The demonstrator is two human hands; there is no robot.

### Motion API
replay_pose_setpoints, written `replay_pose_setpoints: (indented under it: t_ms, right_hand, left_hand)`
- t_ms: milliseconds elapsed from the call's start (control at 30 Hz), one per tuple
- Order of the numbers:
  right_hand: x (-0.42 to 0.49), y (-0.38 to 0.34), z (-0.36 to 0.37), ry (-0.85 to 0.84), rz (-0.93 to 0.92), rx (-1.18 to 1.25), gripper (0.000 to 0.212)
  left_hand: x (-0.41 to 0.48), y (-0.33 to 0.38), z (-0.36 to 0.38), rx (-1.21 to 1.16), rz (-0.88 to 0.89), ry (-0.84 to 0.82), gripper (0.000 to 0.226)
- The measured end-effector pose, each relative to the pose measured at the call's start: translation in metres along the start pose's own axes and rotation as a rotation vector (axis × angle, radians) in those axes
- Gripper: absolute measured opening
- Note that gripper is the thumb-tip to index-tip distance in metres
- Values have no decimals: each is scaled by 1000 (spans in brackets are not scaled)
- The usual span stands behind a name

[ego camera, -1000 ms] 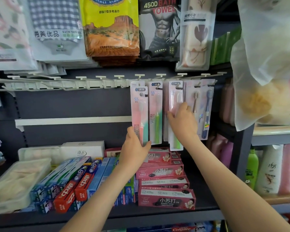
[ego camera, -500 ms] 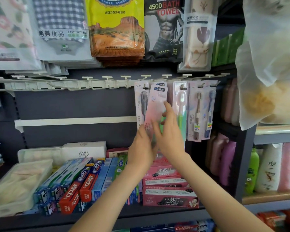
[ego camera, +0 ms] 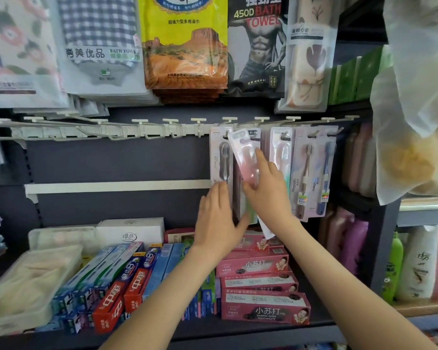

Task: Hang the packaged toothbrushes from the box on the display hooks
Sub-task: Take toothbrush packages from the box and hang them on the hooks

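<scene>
Dark back panel [ego camera: 111,160] carries a white hook rail [ego camera: 162,128]. The rail's left and middle hooks are bare; the toothbrush packs cluster toward its right end: grey-brush pack [ego camera: 221,157], a pink-brush pack [ego camera: 281,150], and a twin pack [ego camera: 314,173] nearest that end. Step in hand: hanging one more. The tilted pink pack [ego camera: 245,157] sits between the grey one and the next, its top up at the rail, lower end angled right. Right hand [ego camera: 268,193] grasps it mid-body, fingers over the front. Left hand [ego camera: 218,221] is released, fingers straight, flat against the lower edges of the hung packs, holding them aside. Blur at the top, so I can't tell if the hang hole is on the hook yet. Next move, I'd judge: square the pack upright, line the hole with the hook tip, push back, let go. The supply box isn't identifiable here. Below, the shelf [ego camera: 238,334] holds a clear tray [ego camera: 33,276] at the left end, red and blue toothpaste cartons [ego camera: 116,286] mid-front, and pink cartons [ego camera: 261,294] toward the right. Towel packs [ego camera: 185,46] hang above the rail; a plastic bag [ego camera: 415,109] and bottles [ego camera: 395,263] sit on the next unit to the right.
</scene>
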State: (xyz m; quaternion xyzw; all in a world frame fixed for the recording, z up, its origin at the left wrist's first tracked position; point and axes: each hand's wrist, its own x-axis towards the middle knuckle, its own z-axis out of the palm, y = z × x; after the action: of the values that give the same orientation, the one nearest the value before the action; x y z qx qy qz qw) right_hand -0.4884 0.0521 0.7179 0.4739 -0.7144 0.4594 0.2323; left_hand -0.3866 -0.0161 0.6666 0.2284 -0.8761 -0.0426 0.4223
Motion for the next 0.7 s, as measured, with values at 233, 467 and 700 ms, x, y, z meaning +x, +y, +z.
replay_pose_setpoints:
  t_ms: [233, 467, 700]
  right_hand:
    - [22, 9, -1, -29, 39, -209, 78]
    - [25, 0, 10, -6, 53, -262, 74]
    - [16, -4, 24, 28, 129, -147, 74]
  left_hand:
    - [32, -31, 0, 197, 11, -60, 98]
    - [49, -35, 6, 415, 14, -135, 108]
    - [42, -32, 15, 332, -16, -139, 97]
